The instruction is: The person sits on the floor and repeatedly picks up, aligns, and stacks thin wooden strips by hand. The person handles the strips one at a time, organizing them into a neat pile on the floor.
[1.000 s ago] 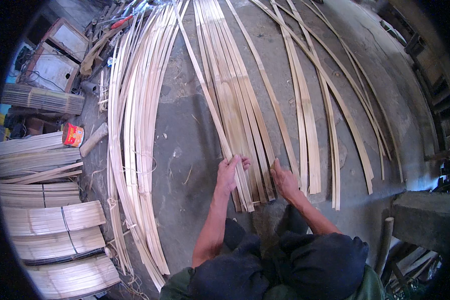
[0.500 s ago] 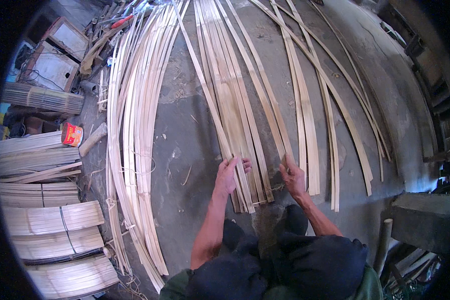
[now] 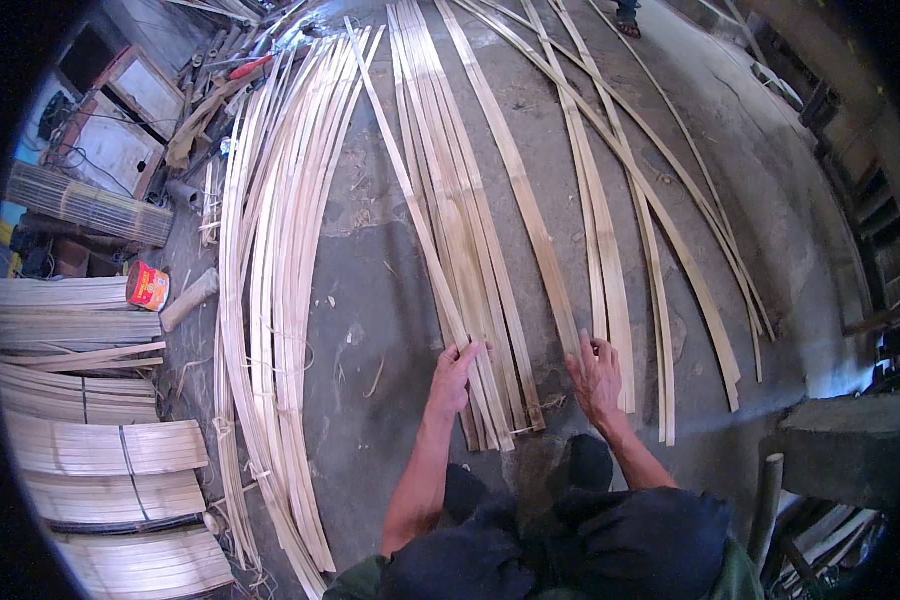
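Long pale strips, which look like split bamboo, lie lengthwise on the floor before me. My left hand (image 3: pixel 452 380) is closed on the near part of a narrow bamboo strip (image 3: pixel 410 195), which slants over the middle bundle of strips (image 3: pixel 460 215). To the right, my right hand (image 3: pixel 597 382) has its thumb and fingers around the near end of another bamboo strip (image 3: pixel 532 215). Its outer fingers are close to a neighbouring pair of strips (image 3: pixel 602 235). The fingertips of the left hand are partly hidden by the strip.
A thick bundle of strips (image 3: pixel 280 230) lies at left, loosely tied. Beyond it are tied slat stacks (image 3: pixel 110 447), a red tub (image 3: pixel 148 287) and a short log (image 3: pixel 190 300). Crossing strips (image 3: pixel 660 210) lie at right, near a concrete ledge (image 3: pixel 850 420). Another person's foot (image 3: pixel 628 25) shows at the top.
Two separate strips by my right hand now lie together as one band. My right hand has shifted slightly nearer me. The view has tilted, and another person's foot has appeared at the top.
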Tool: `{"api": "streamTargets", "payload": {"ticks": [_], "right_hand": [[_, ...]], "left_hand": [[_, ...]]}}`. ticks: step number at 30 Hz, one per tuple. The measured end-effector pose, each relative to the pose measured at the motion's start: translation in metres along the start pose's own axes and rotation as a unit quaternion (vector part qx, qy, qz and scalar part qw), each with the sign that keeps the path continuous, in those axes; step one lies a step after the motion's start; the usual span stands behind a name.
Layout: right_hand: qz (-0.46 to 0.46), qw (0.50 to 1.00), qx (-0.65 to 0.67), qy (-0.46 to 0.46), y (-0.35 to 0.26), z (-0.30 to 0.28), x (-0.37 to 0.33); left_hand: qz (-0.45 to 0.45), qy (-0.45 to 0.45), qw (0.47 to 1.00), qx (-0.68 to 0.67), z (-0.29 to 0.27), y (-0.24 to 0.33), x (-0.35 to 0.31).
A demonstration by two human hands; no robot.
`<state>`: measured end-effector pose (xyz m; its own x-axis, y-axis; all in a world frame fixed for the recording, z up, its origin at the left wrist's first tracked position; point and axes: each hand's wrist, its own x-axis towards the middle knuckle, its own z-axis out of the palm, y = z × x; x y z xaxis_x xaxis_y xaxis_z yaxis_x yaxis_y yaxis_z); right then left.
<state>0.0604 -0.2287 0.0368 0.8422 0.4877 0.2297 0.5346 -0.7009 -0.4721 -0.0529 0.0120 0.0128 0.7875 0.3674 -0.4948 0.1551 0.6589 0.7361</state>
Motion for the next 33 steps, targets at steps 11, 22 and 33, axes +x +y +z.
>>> {"api": "streamTargets", "payload": {"ticks": [11, 22, 33], "right_hand": [[0.189, 0.799, 0.437, -0.366, -0.082, 0.016, -0.015], [0.15, 0.897, 0.415, 0.018, -0.041, -0.029, 0.022], [-0.063, 0.988, -0.093, 0.108, 0.023, -0.029, 0.029]], "left_hand": [[-0.012, 0.009, 1.0, 0.015, 0.008, -0.015, 0.014], [0.251, 0.234, 0.924, 0.169, 0.043, 0.001, -0.015], [0.225, 0.162, 0.946, 0.168, 0.086, 0.007, -0.019]]}}
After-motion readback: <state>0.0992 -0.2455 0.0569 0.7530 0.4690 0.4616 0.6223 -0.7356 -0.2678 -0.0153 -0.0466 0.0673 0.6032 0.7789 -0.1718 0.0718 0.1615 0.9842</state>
